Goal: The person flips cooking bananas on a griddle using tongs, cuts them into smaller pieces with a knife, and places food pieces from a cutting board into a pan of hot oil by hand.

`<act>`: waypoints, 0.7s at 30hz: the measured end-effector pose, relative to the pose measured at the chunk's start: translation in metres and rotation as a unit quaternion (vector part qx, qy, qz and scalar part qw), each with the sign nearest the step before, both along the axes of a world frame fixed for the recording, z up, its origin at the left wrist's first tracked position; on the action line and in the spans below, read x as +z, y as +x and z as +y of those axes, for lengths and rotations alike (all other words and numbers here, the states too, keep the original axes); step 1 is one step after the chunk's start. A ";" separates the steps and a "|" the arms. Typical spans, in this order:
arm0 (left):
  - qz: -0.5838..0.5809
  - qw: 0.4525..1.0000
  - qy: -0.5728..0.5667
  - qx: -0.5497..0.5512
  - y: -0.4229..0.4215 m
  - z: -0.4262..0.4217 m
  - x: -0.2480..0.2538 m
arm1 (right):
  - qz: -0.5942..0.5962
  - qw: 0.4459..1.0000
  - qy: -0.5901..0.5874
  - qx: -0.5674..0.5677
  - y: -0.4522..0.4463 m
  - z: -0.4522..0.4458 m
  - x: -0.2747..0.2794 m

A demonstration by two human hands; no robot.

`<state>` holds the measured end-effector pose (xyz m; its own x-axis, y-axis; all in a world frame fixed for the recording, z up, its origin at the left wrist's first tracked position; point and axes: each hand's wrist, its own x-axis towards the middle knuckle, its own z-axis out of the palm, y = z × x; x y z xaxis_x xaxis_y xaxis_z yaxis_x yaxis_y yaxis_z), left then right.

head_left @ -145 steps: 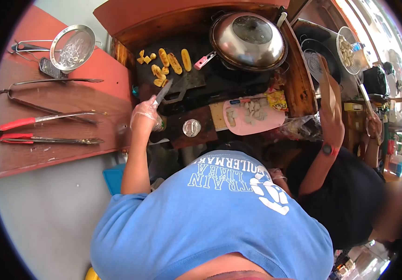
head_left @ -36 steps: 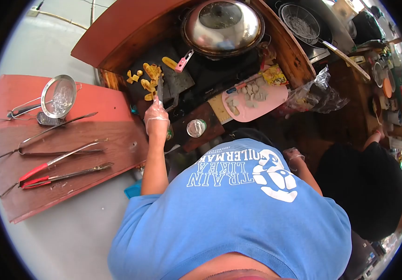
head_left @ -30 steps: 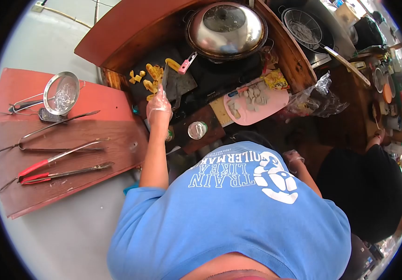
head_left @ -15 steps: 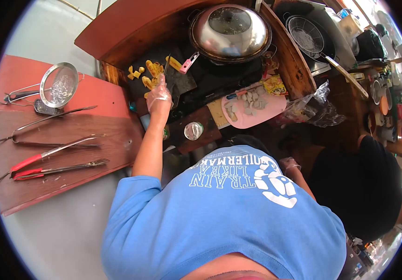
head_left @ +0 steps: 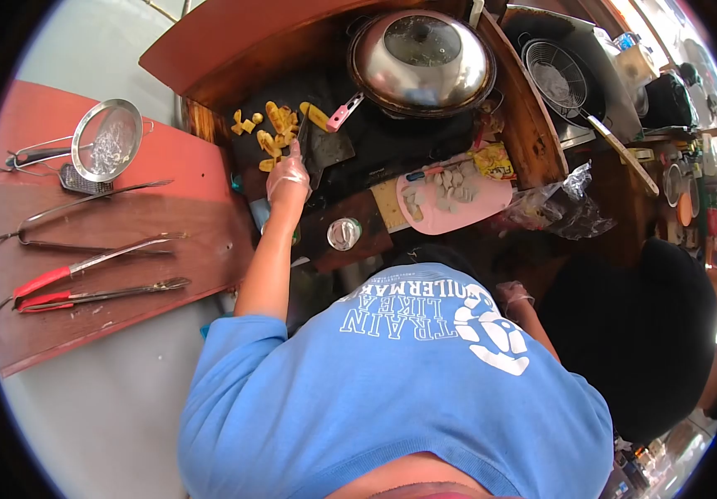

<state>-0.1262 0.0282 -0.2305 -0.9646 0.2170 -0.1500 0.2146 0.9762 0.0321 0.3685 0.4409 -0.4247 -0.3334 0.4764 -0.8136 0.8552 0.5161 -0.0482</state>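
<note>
My left hand [head_left: 289, 180], in a clear plastic glove, reaches to the far left of the dark worktop. It is closed on a knife [head_left: 304, 133], the index finger laid along it; glove and blade partly overlap. Beside the fingers lie yellow banana pieces [head_left: 278, 121], some in small chunks [head_left: 245, 123]. A longer yellow piece [head_left: 315, 115] rests right of the blade, close to a pink-handled tool [head_left: 344, 111] that looks like a peeler. My right hand [head_left: 514, 295], also gloved, hangs low near my right side; its fingers are too unclear to read.
A large lidded pan [head_left: 422, 66] stands at the back. A pink cutting board [head_left: 450, 204] holds pale pieces near crumpled plastic [head_left: 571, 208]. Tongs [head_left: 96, 266] and a strainer [head_left: 109, 141] lie on the left ledge. A person in black [head_left: 633, 333] is at the right.
My left hand with the knife has drawn slightly back toward me, away from the banana pieces. The whole view has shifted a little. My right hand stays low.
</note>
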 end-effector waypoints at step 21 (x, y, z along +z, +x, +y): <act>0.044 0.993 0.107 0.030 0.018 0.026 0.026 | -0.008 0.959 -0.022 0.282 0.015 0.025 -0.033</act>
